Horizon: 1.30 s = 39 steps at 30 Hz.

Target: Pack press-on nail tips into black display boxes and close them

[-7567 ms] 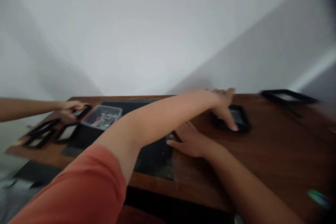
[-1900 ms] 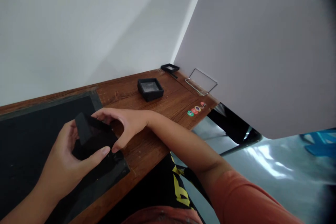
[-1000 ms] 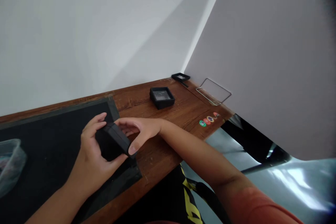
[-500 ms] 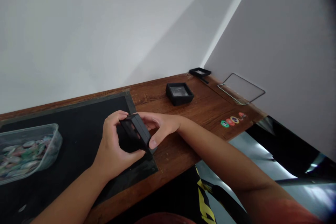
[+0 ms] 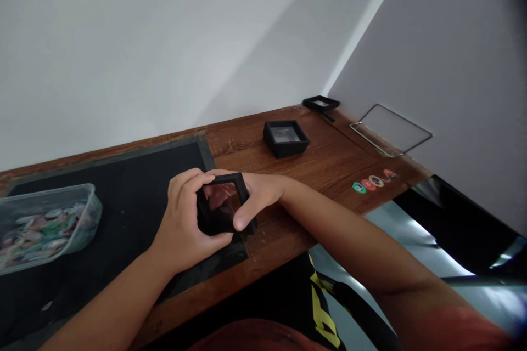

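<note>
A black square frame [image 5: 242, 192] with a clear, shiny middle is held between both hands, tilted above the table's front part. My left hand [image 5: 185, 219] grips its left side, fingers on the top edge and thumb at the bottom. Around the right side, my right hand [image 5: 257, 197] is closed, its thumb on the front rim and its other fingers mostly hidden behind. Skin shows through the clear middle. Beyond the hands, a second black frame [image 5: 287, 148] lies on the wooden table [image 5: 239, 148].
A clear plastic tub [image 5: 88, 219] of small colourful pieces stands on a black mat [image 5: 135, 186] at left. Another black frame [image 5: 321, 103] lies in the back corner. A wire stand [image 5: 393, 155] leans near the right wall, with round stickers [image 5: 368, 184] before it.
The held frame has turned so its clear face shows more toward the camera. Both hands keep their grip. The whole view has shifted slightly.
</note>
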Each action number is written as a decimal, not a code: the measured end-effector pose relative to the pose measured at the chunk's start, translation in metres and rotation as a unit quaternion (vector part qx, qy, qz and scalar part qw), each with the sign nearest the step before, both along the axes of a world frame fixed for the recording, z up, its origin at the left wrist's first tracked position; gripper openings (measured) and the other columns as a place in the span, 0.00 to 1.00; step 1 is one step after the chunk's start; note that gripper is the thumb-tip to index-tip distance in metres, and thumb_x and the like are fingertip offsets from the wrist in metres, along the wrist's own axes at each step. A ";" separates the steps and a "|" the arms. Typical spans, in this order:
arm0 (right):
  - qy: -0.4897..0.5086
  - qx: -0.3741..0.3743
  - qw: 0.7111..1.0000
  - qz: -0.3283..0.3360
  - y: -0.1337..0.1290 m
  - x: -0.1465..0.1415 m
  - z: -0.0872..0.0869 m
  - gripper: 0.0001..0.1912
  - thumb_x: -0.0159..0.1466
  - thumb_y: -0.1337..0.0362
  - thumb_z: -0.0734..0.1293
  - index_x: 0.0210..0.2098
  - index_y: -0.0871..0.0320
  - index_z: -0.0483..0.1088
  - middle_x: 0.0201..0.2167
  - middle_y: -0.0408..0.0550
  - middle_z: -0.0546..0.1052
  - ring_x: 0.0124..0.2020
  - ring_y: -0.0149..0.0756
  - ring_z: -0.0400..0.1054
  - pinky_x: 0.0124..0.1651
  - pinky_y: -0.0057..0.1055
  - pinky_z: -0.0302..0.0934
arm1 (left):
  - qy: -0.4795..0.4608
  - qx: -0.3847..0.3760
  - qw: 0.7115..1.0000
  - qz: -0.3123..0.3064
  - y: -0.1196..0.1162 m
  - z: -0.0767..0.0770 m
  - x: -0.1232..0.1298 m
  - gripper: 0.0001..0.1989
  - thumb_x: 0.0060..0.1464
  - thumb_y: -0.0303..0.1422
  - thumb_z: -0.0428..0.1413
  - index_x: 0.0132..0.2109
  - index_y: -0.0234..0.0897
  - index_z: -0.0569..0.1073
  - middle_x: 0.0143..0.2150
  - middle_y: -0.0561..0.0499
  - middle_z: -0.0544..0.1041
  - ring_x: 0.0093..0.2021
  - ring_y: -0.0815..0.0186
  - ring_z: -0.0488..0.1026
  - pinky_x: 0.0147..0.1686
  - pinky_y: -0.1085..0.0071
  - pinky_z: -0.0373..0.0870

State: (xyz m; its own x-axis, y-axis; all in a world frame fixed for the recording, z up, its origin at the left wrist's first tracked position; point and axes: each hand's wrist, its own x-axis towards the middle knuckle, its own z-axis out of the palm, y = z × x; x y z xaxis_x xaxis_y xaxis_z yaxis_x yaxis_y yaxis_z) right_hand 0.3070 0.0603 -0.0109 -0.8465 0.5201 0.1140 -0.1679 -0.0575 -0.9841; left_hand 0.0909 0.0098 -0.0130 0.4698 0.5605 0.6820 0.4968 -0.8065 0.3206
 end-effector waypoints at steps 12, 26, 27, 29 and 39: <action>0.081 -0.030 0.994 0.067 -0.002 0.004 0.001 0.43 0.44 0.60 0.88 0.55 0.57 0.69 0.52 0.46 0.73 0.56 0.38 0.68 0.64 0.35 0.61 | -0.024 0.046 0.995 -0.081 -0.009 -0.001 0.002 0.41 0.48 0.31 0.71 0.64 0.41 0.59 0.59 0.38 0.67 0.61 0.48 0.70 0.59 0.44 0.75; 0.033 0.185 0.977 -0.098 -0.014 0.033 0.033 0.46 0.53 0.62 0.81 0.65 0.55 0.59 0.62 0.53 0.65 0.65 0.46 0.63 0.70 0.44 0.56 | -0.041 -0.129 0.990 -0.051 -0.004 -0.008 -0.001 0.66 0.48 0.39 0.75 0.79 0.45 0.38 0.79 0.28 0.49 0.78 0.39 0.57 0.73 0.31 0.61; 0.034 0.182 0.978 -0.097 -0.014 0.034 0.033 0.45 0.53 0.61 0.80 0.66 0.55 0.59 0.62 0.53 0.65 0.65 0.46 0.63 0.70 0.45 0.56 | -0.048 -0.132 0.989 -0.055 -0.004 -0.007 -0.001 0.64 0.49 0.39 0.74 0.79 0.45 0.39 0.78 0.29 0.51 0.77 0.40 0.59 0.72 0.32 0.62; 0.032 0.190 0.976 -0.097 -0.012 0.033 0.032 0.45 0.53 0.60 0.81 0.65 0.55 0.59 0.62 0.53 0.66 0.66 0.47 0.63 0.72 0.45 0.55 | -0.057 -0.124 0.989 -0.055 -0.004 -0.008 -0.003 0.62 0.50 0.37 0.74 0.79 0.46 0.41 0.77 0.31 0.53 0.75 0.42 0.62 0.72 0.35 0.65; -0.006 0.189 0.973 -0.131 -0.001 0.015 0.016 0.55 0.39 0.54 0.89 0.60 0.53 0.62 0.59 0.52 0.71 0.64 0.47 0.66 0.74 0.43 0.55 | -0.012 -0.179 0.984 0.019 -0.003 -0.027 -0.009 0.70 0.45 0.48 0.74 0.80 0.46 0.35 0.76 0.28 0.59 0.70 0.29 0.69 0.59 0.27 0.75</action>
